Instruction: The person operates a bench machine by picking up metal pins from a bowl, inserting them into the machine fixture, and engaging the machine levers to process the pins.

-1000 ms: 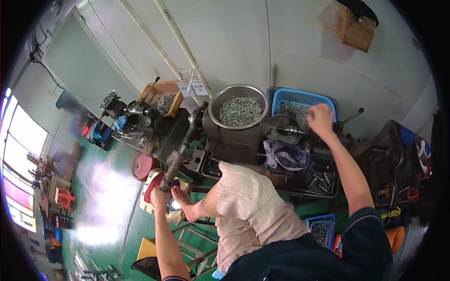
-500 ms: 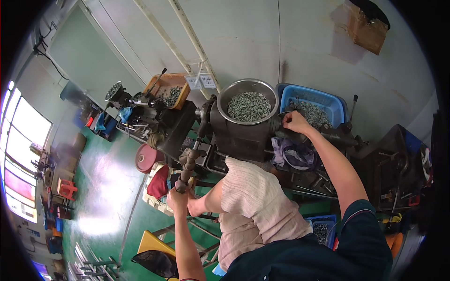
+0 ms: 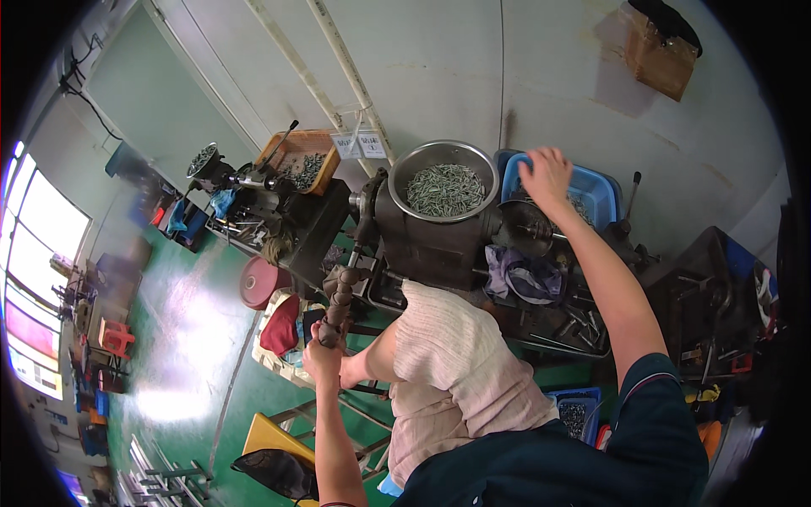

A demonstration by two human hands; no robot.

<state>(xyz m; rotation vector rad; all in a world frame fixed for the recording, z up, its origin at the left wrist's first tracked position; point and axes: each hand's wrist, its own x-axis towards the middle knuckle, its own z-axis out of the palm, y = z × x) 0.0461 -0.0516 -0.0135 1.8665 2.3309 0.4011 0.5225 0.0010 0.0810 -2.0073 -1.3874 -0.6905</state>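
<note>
My left hand [image 3: 321, 359] is wrapped round the knobbed end of a dark lever [image 3: 337, 304] on the left of a bench machine [image 3: 431, 253]. A steel bowl [image 3: 405, 201] sits on top of that machine, holding a pile of small metal pins [image 3: 443, 191]. My right hand [image 3: 549, 179] is raised over the left part of a blue plastic basket [image 3: 598, 193], its fingers bent and the thumb apart; I see nothing between them. Below that hand is the round dark chuck [image 3: 525, 228] of the machine. Metal pieces lie in the basket, partly hidden by my hand and wrist.
A purple cloth [image 3: 524, 277] lies on the bench front near metal rods [image 3: 583, 325]. A second machine [image 3: 262, 190] and an orange crate [image 3: 317, 148] stand left. A yellow stool [image 3: 269, 435] is by my left forearm, a blue bin [image 3: 583, 410] by my right side.
My right hand has left the chuck and moved up over the blue basket, uncovering the chuck. My left hand stays on the lever, which has barely moved.
</note>
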